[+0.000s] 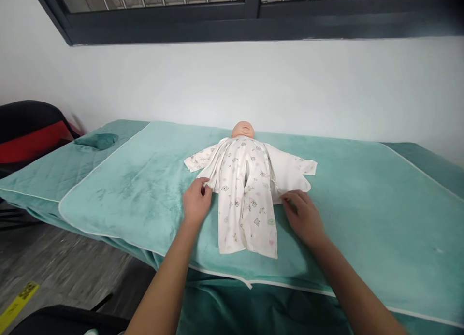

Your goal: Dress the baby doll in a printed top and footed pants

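Left hand (197, 198) drawn in narrow, thumb and fingers pinching the lower edge of a white printed top (290, 167); right hand (302, 213) just as narrow, its fingertips closed on the hem at the other side. Between them, printed trousers (248, 219) lie over the middle of the top, legs pointing towards the person, a dark slit showing near the crotch. The top's sleeves are spread out to both sides, and there at the neckline is the doll's head (242, 128), face up. Everything rests mid-bed, on a green plush cover (362, 204) with pale piping. Over on the left, an oval face hole (97, 141) in the bed, then a black-and-red chair (32, 134). Behind, a white wall (163, 83) beneath a dark window frame (174, 25).
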{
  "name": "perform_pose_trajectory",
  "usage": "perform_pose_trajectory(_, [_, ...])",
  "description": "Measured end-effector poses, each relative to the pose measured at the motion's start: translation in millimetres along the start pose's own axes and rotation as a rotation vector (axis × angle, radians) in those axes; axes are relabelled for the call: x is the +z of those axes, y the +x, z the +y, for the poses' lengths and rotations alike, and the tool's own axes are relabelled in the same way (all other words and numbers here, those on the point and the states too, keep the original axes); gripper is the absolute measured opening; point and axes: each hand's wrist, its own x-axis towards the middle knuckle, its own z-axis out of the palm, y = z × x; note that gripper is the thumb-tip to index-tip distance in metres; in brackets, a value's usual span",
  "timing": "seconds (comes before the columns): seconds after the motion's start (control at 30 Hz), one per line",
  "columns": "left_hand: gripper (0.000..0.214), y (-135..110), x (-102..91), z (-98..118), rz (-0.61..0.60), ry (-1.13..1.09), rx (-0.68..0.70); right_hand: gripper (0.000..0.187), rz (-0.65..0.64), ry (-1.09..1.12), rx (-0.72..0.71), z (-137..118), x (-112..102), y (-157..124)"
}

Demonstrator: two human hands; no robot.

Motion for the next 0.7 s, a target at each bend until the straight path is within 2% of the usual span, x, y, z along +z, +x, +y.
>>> perform_pose_trajectory(0.07, [0.033, 1, 0.8, 0, -0.034, 0.023, -0.007, 0.021, 0.139, -0.061, 0.123, 16, -2, 5])
perform_pose_trajectory(0.13, [0.034, 1, 1.2, 0, -0.055, 0.034, -0.013, 0.035, 0.181, -0.168, 0.307, 34, -5, 13])
perform_pose_trajectory(0.27, [0.033, 2, 1.4, 0, -0.049, 0.038, -0.039, 0.050, -0.064, -0.249, 0.633, 60, -14, 38])
perform_pose_trajectory(0.33, [0.033, 2, 1.4, 0, -0.037, 0.028, -0.049, 0.046, -0.188, -0.207, 0.708, 65, -18, 53])
perform_pose_trajectory(0.4, [0.033, 3, 1.3, 0, -0.028, 0.015, -0.051, 0.038, -0.280, -0.044, 0.761, 63, -23, 70])
perform_pose_trajectory(0.47, [0.034, 3, 1.6, -1, -0.020, 0.008, -0.054, 0.030, -0.281, 0.285, 0.769, 53, -27, 89])
perform_pose_trajectory(0.57, [0.036, 2, 3.2, -5, -0.002, -0.013, -0.012, 0.027, -0.095, 0.750, 0.634, 23, -28, 117])
perform_pose_trajectory(0.63, [0.037, 2, 5.0, -9, 0.015, -0.034, 0.071, 0.026, -0.024, 0.833, 0.540, -4, -25, 133])
perform_pose_trajectory(0.7, [0.040, 2, 7.0, -12, 0.028, -0.042, 0.143, 0.026, -0.041, 0.836, 0.469, -34, -20, 144])
